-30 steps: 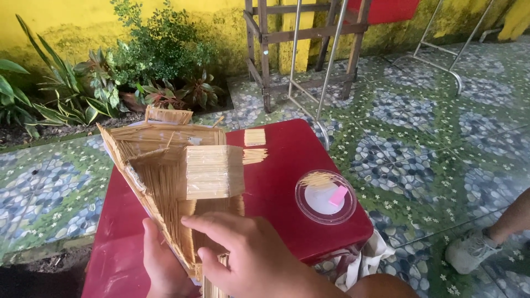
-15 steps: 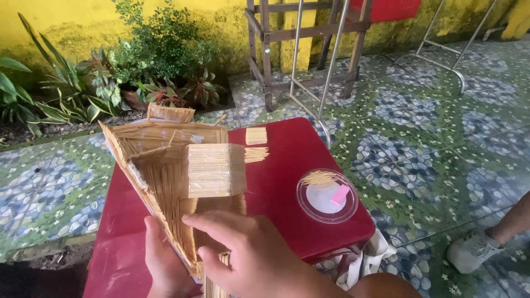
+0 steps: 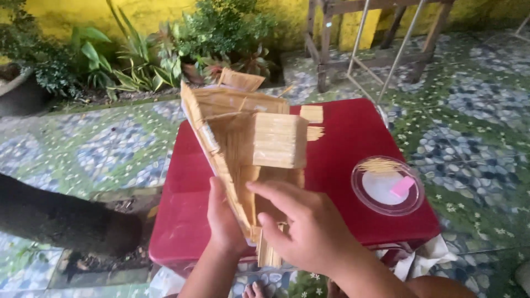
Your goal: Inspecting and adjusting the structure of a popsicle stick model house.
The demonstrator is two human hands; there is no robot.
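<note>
Compared with a second ago, both hands sit at the same spots on the stick model, and the model keeps the same tilt; the view itself has swung a little to the left, so a dark trunk-like shape (image 3: 61,218) now shows at the lower left and the foot seen at the right edge is gone. Between the half-second-old picture and now almost nothing differs in the grip.

The right hand (image 3: 306,229) has its fingers (image 3: 268,190) spread and curled over the near, lower end of the stick model (image 3: 256,146), pressing on its front face. The left hand (image 3: 223,218) grasps the same lower end from the other side, its fingers hidden behind the slats.

Up and away from the fingers, the model rises as a pale straw-coloured build of thin sticks glued side by side: a long slanted panel on the left, a flat rectangular panel jutting forward in the middle, and small boxy parts at the far top. It is held tilted above the red table (image 3: 353,149).

Right of the fingers a clear round lid (image 3: 387,185) lies on the table with a pink piece and some loose sticks in it. Beyond the model's top lies a small stick panel (image 3: 312,114). Farther off stand green plants (image 3: 221,33).
</note>
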